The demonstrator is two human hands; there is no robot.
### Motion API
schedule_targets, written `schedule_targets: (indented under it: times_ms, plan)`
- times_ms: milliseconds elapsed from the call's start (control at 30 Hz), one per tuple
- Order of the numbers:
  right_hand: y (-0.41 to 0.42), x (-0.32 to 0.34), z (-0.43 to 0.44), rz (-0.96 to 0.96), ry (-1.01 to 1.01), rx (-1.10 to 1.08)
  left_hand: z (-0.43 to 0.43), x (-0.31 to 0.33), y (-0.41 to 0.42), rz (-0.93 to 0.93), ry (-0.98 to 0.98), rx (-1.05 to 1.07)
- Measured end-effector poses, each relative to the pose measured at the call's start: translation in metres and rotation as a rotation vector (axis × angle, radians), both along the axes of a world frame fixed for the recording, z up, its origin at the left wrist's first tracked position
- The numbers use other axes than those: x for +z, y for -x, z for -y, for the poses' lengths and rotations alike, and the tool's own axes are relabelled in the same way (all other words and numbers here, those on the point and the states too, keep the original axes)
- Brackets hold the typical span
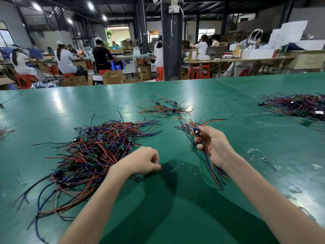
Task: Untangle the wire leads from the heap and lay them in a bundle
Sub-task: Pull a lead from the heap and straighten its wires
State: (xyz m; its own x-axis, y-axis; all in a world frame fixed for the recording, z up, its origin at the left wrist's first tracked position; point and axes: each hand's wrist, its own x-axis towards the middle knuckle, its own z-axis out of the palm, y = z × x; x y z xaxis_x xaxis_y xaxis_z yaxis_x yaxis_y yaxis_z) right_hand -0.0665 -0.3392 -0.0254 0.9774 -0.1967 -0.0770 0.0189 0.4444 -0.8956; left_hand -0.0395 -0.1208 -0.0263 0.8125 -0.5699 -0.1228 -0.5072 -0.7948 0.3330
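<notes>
**A:** Which way does the bundle [217, 175] run?

**B:** Toward and away from the person. Its loose red, blue and black ends fan out nearest, below the wrist. The ends with the small blue parts stick up past the knuckles, tilted a little left. It is held off the green table [175, 217] in the right hand [213, 143].

**A:** How does that hand hold it?

**B:** The fingers are curled tight round the middle, with the thumb pressed across the front.

**A:** And the left hand [142, 160]?

**B:** Its fingers are curled under, thumb tip against the forefinger, at the near right edge of the heap [95, 148] (whether a lead is pinched there, I cannot tell).

**A:** The heap itself?

**B:** It lies tangled on the table left of centre, its leads pointing every way. Farther off is a smaller scatter [165, 108], and at the far right another pile [299, 104]. Beyond the table, people [65, 59] sit at benches.
</notes>
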Motion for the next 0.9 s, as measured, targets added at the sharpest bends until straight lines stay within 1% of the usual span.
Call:
schedule_targets:
  times_ms: [100,167,233,300,333,400,533,633,733,900]
  plan:
    - [0.000,0.000,-0.003,-0.034,0.063,0.035,-0.016,0.022,-0.015,-0.087,0.033,0.120]
    - [0.000,0.000,-0.005,-0.061,0.125,0.078,-0.011,0.039,-0.034,-0.009,0.118,0.202]
    - [0.001,-0.002,-0.009,-0.085,0.193,0.132,0.006,0.052,-0.059,0.078,0.365,0.337]
    - [0.003,-0.004,-0.012,-0.106,0.257,0.176,0.026,0.059,-0.086,0.089,0.631,0.486]
    - [0.004,-0.006,-0.014,-0.112,0.279,0.193,0.034,0.059,-0.096,0.063,0.693,0.550]
    - [0.004,-0.009,-0.016,-0.118,0.301,0.215,0.045,0.051,-0.105,-0.069,0.722,0.607]
    - [0.003,-0.012,-0.021,-0.122,0.320,0.230,0.050,0.019,-0.070,-0.383,0.783,0.526]
    - [0.004,-0.016,-0.027,-0.121,0.352,0.250,0.041,-0.009,-0.036,-0.633,0.992,0.430]
    - [0.006,-0.020,-0.031,-0.135,0.406,0.247,0.034,-0.025,-0.013,-0.716,1.155,0.355]
    - [0.011,-0.024,-0.038,-0.137,0.423,0.294,0.028,-0.031,0.002,-0.770,1.255,0.297]
